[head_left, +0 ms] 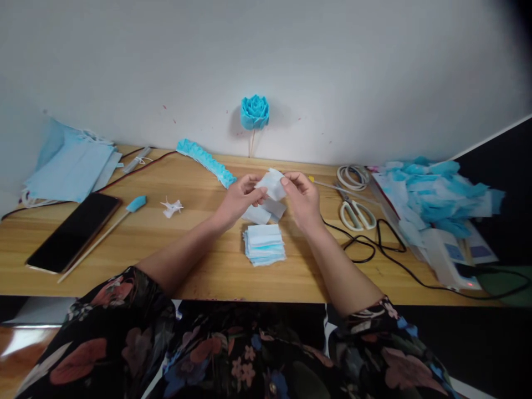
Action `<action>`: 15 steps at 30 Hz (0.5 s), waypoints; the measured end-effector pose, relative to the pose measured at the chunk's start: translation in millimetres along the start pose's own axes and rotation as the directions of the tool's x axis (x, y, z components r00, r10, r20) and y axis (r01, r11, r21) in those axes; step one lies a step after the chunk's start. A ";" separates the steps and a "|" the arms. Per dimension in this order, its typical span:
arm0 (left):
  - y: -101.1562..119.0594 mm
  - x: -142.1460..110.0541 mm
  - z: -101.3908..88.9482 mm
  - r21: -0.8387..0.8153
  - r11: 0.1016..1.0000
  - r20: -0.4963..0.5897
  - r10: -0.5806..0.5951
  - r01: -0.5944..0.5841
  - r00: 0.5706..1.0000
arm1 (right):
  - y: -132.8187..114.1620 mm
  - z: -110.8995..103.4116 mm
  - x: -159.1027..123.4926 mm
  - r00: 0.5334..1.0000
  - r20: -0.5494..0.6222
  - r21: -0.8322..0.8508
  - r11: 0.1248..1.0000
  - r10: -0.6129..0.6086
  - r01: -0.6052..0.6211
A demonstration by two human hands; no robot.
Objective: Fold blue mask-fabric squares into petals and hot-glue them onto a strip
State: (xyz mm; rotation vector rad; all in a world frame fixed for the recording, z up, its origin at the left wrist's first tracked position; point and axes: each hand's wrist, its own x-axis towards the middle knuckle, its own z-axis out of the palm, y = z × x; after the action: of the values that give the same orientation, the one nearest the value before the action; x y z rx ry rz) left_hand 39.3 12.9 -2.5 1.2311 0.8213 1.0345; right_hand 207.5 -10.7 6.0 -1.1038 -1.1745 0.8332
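Note:
A small white fabric piece [273,183] is pinched between both hands above the middle of the table. My left hand [241,200] grips its left edge with thumb and fingers closed. On the opposite edge, my right hand [302,200] has thumb and fingertips pressed together. Beneath the hands lie a loose pale piece [256,214] and a greyish piece [275,209], partly covered. Nearer to me sits a stack of white and light blue fabric squares [265,244]. Behind the left hand runs a row of folded blue petals [205,160].
A blue fabric rose [255,112] leans by the wall. Face masks [68,160], a phone [75,233] and a blue-tipped stick [102,238] lie left. Scissors [356,215], a black cable [380,246], a white device [451,259] and heaped blue scraps [440,191] lie right.

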 end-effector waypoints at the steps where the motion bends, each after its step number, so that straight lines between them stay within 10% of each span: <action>1: 1.5 0.2 0.0 -0.003 1.000 -0.017 0.002 -0.002 1.000 | -0.1 -0.5 0.2 1.000 -0.008 0.002 1.000 -0.003 0.003; 15: 5.2 0.9 -3.7 0.097 0.995 -0.010 0.002 -0.001 1.000 | 5.1 -2.8 -1.4 0.981 0.184 -0.117 0.990 -0.054 0.076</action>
State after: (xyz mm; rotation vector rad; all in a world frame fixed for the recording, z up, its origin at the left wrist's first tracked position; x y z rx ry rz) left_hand 35.3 15.1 2.0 1.3097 0.8874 1.0119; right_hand 210.1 -11.2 0.6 -1.1011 -1.4226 0.8320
